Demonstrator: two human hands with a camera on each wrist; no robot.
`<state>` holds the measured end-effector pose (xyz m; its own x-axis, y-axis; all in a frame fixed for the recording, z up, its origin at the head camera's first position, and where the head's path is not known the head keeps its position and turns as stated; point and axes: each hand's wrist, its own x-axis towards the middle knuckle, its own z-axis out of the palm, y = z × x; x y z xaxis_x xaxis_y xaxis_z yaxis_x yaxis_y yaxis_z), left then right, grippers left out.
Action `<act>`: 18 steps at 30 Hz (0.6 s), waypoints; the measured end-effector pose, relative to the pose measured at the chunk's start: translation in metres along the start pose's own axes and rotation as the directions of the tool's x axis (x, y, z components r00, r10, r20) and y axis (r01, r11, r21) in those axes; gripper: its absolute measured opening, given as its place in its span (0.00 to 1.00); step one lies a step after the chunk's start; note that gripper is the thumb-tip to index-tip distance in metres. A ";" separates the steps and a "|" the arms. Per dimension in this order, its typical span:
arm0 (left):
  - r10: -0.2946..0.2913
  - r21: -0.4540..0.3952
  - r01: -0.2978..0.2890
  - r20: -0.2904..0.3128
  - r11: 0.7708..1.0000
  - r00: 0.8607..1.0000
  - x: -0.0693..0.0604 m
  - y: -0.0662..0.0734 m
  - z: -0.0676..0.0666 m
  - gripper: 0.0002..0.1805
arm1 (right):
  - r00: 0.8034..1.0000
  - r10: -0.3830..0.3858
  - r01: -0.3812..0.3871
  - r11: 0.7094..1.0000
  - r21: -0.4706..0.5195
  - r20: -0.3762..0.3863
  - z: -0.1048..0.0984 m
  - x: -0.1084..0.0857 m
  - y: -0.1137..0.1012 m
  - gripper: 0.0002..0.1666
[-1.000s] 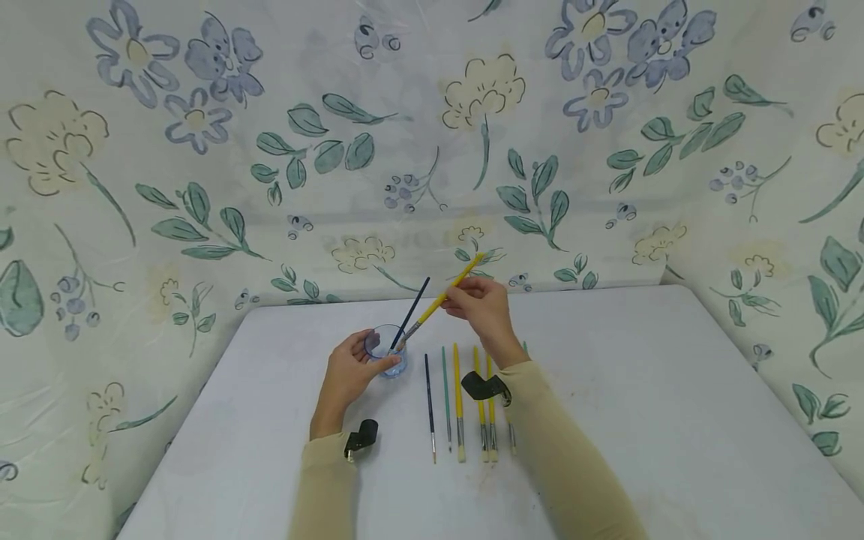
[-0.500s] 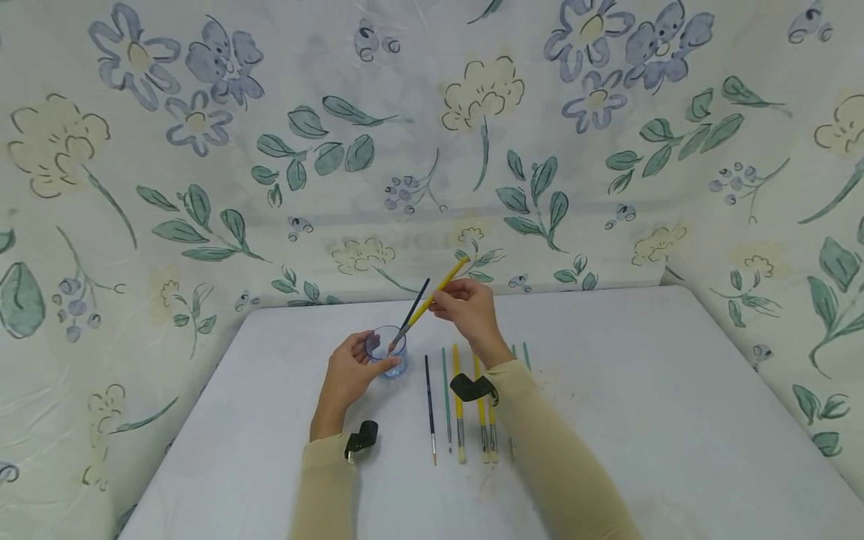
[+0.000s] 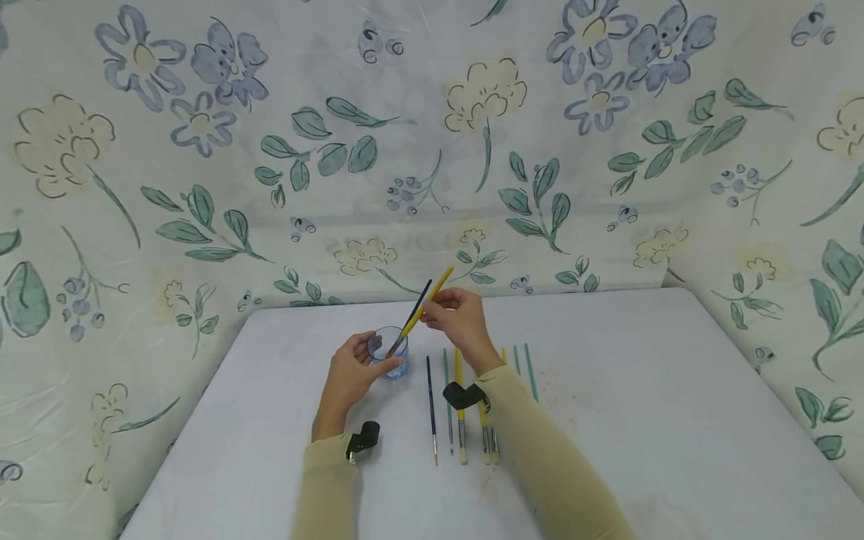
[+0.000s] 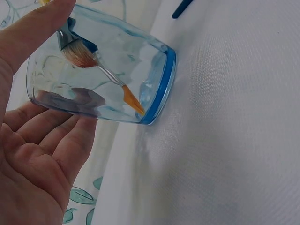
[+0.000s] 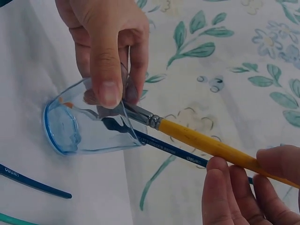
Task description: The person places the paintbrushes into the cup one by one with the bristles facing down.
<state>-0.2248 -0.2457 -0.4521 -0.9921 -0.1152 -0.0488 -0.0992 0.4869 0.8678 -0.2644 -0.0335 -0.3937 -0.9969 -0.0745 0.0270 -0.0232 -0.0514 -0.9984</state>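
Note:
A clear blue-tinted glass (image 3: 397,369) stands on the table, and my left hand (image 3: 351,377) holds it with thumb and fingers on either side. Inside leans a dark blue paintbrush (image 5: 174,150), its orange bristles (image 4: 133,100) down near the glass's base. My right hand (image 3: 462,324) pinches a yellow paintbrush (image 3: 440,282) by its handle, tilted over the glass. In the left wrist view the brush's brown bristles (image 4: 78,53) are within the glass, above the orange tip. The left thumb, in the right wrist view, lies across the rim beside the metal ferrule (image 5: 137,112).
Several paintbrushes lie in a row right of the glass, among them a dark blue one (image 3: 432,409), a yellow one (image 3: 462,427) and a teal one (image 3: 530,369). My right forearm partly covers the row. A floral cloth (image 3: 580,187) hangs behind the white table (image 3: 641,397).
My right hand has moved left and slightly down, bringing the yellow paintbrush's bristles from the rim into the glass. The left hand and glass have hardly moved.

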 end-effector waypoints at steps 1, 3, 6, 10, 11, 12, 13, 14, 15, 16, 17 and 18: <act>0.001 0.001 -0.001 -0.001 1.000 1.000 0.000 0.000 0.000 0.47 | 1.000 -0.001 0.001 1.000 -0.001 -0.001 0.000 0.000 0.001 0.13; 0.006 0.006 -0.006 -0.004 1.000 1.000 0.000 -0.001 0.000 0.46 | 1.000 -0.003 0.003 1.000 -0.002 -0.001 0.001 -0.001 0.002 0.12; 0.019 -0.006 -0.019 -0.003 1.000 1.000 0.000 -0.002 0.001 0.46 | 1.000 -0.002 0.002 1.000 -0.002 0.001 0.002 -0.001 0.005 0.11; 0.027 -0.025 -0.027 0.005 0.999 1.000 -0.001 -0.004 0.002 0.47 | 1.000 -0.001 0.001 1.000 -0.003 0.001 0.001 -0.002 0.007 0.10; 0.027 -0.025 -0.027 0.006 0.999 1.000 -0.001 -0.004 0.002 0.47 | 1.000 -0.003 0.003 1.000 -0.007 0.001 0.000 -0.002 0.007 0.10; 0.026 -0.023 -0.026 0.005 0.999 1.000 -0.001 -0.004 0.002 0.47 | 1.000 -0.009 0.009 1.000 -0.012 0.002 -0.001 -0.002 0.007 0.11; 0.026 -0.020 -0.026 0.005 0.999 1.000 -0.001 -0.004 0.002 0.48 | 1.000 -0.014 0.014 1.000 -0.011 0.003 -0.002 -0.003 0.006 0.12; 0.025 -0.017 -0.025 0.003 1.000 1.000 -0.001 -0.003 0.002 0.48 | 1.000 -0.020 0.021 1.000 -0.012 0.005 -0.003 -0.003 0.005 0.12; 0.027 -0.015 -0.027 0.001 1.000 1.000 -0.001 -0.003 0.001 0.48 | 1.000 -0.025 0.025 1.000 -0.010 0.006 -0.005 -0.003 0.005 0.12; 0.028 -0.012 -0.028 0.000 1.000 1.000 -0.001 -0.003 0.001 0.48 | 0.999 -0.031 0.031 0.999 -0.007 0.008 -0.006 -0.003 0.004 0.12; 0.030 -0.012 -0.030 -0.001 0.999 1.000 -0.001 -0.002 0.001 0.47 | 0.999 -0.035 0.035 0.999 -0.002 0.007 -0.008 -0.003 0.003 0.12; 0.031 -0.011 -0.031 -0.001 0.999 1.000 0.000 -0.002 0.001 0.47 | 0.999 -0.039 0.039 0.999 0.005 0.006 -0.010 -0.003 0.002 0.12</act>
<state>-0.2243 -0.2460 -0.4540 -0.9947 -0.1010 -0.0210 -0.0672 0.4804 0.8745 -0.2624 -0.0236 -0.3966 -0.9947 -0.0783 0.0665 -0.0619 -0.0596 -0.9963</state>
